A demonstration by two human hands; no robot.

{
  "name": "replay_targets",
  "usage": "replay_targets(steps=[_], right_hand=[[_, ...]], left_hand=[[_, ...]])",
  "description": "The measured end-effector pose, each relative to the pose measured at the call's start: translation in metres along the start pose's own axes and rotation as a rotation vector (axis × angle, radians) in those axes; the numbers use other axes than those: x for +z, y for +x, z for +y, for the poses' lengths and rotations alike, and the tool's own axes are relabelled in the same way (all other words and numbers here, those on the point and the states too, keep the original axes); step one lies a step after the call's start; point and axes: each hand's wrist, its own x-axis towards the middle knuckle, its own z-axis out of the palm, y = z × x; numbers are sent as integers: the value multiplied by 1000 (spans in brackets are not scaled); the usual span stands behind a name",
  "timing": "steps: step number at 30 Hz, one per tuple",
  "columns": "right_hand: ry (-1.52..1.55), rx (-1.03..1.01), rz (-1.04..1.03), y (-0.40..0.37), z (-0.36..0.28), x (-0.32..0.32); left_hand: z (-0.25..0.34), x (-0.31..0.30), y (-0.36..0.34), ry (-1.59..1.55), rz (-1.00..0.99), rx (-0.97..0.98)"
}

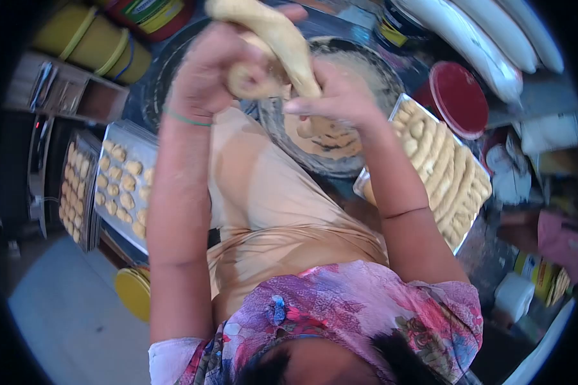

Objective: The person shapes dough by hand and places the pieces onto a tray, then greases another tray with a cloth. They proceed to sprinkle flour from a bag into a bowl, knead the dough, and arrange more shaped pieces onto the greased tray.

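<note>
A long pale strip of dough (279, 40) hangs across the top centre, thick at its upper left and narrower at its lower right end. My left hand (205, 67), blurred by motion, is curled round the dough, with a rounded piece (247, 80) at its fingers. My right hand (337, 96) pinches the strip's lower end between thumb and fingers. Below my right hand lies a dark-rimmed round basin (279, 138) with floury residue inside. On the right, a tray (364, 181) bears several dough ropes (440, 167), partly behind my right forearm.
At left, a metal tray (128, 241) holds several dough balls (127, 183), beside another loaded tray (77, 192). A red-lidded tub (458, 99) stands right of the basin. Yellow buckets (87, 42) are at upper left, and a person's arm (519, 224) shows at far right.
</note>
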Motion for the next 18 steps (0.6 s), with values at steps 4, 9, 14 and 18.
replay_targets(steps=[4,9,14,18], right_hand=[[-287,208,-108,-32,111,-9],[100,334,-13,-115,113,-26],[201,183,238,-234,24,-76],[-66,339,810,-312,-20,-105]], left_hand=[[55,13,5,127,213,124],[85,36,38,292,-12,-84],[22,151,81,660,175,-334],[-36,181,123,784,-567,-420]])
